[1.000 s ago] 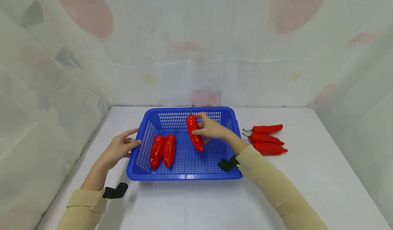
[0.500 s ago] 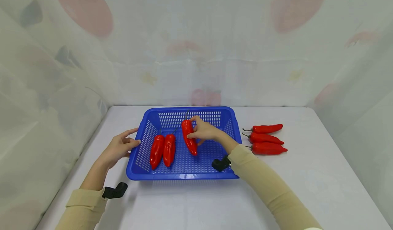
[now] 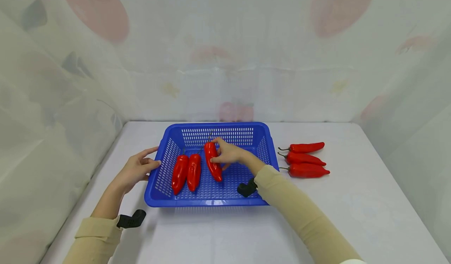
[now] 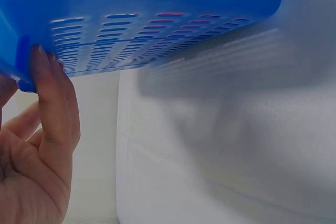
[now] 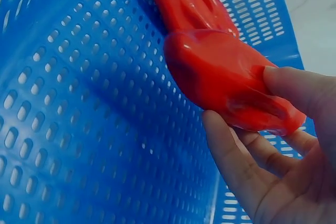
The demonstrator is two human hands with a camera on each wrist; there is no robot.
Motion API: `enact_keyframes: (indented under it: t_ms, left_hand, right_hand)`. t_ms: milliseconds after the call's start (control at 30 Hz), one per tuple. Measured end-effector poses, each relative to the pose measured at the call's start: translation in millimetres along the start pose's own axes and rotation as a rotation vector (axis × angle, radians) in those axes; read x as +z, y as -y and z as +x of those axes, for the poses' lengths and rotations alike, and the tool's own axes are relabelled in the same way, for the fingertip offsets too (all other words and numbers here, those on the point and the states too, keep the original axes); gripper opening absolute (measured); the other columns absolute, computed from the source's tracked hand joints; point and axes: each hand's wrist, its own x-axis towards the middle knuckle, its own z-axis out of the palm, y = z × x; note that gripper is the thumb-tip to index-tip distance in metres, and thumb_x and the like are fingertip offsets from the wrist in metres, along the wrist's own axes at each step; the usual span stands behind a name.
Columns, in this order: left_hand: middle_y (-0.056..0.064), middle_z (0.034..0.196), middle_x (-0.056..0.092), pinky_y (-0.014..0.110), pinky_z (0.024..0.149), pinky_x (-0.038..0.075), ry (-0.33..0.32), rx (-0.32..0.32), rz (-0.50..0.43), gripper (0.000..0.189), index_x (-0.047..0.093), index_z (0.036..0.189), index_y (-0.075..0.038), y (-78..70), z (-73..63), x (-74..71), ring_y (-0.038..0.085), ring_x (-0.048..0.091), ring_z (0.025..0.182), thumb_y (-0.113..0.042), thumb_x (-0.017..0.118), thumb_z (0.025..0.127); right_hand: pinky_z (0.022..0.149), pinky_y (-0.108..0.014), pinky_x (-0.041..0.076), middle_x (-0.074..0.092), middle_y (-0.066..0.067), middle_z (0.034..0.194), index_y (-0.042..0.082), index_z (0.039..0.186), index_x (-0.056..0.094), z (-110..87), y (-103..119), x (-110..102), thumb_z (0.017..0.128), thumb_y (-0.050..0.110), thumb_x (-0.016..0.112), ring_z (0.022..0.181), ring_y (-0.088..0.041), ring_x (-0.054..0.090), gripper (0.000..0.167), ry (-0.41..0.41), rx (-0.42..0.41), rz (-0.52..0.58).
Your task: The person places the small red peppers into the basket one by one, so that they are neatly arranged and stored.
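A blue plastic basket [image 3: 211,202] with slotted walls stands on the white table. My left hand [image 3: 136,168] pinches its left rim, thumb over the edge and fingers outside the wall; the left wrist view shows those fingers [image 4: 52,93] against the blue side. Inside the basket my right hand [image 3: 229,153] holds a glossy red pepper [image 3: 213,162] between thumb and fingers, its stem pointing to the back. Two more red peppers, one at the far left [image 3: 180,175] and one beside it [image 3: 194,172], lie on the basket floor left of the held one.
Three red peppers, the back one [image 3: 307,148], the middle one [image 3: 304,158] and the front one [image 3: 308,170], lie in a column on the table [image 3: 352,209] right of the basket, stems to the left. A pale patterned curtain [image 3: 225,80] hangs behind and at both sides.
My right hand has moved left and lower with the pepper, bringing it close to the two in the basket. The left hand stays at the rim.
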Motion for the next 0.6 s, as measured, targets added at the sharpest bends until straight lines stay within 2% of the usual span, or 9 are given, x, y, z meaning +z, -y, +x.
enact_keyframes:
  t_ms: [367, 600]
  left_hand:
    - [0.022, 0.099, 0.058, 0.039, 0.068, 0.057, 0.001, 0.006, -0.006, 0.066, 0.024, 0.147, -0.016, 0.3, -0.3, 0.2, 0.023, 0.065, 0.078, -0.025, 0.058, 0.091]
    - [0.022, 0.1, 0.058, 0.04, 0.068, 0.057, 0.001, 0.001, -0.009, 0.066, 0.024, 0.147, -0.016, -0.6, -1.0, 0.2, 0.023, 0.065, 0.078, -0.025, 0.058, 0.091]
  right_hand:
    - [0.069, -0.044, 0.056, 0.058, -0.016, 0.098, 0.009, 0.133, 0.025, 7.1, -4, 8, 0.082, 0.011, 0.067, 0.08, -0.028, 0.061, 0.066, -0.003, 0.068, 0.014]
    - [0.069, -0.045, 0.056, 0.058, -0.015, 0.099, 0.009, 0.13, 0.026, 11.5, -6, 11, 0.081, 0.013, 0.068, 0.086, -0.033, 0.063, 0.064, -0.015, 0.092, 0.011]
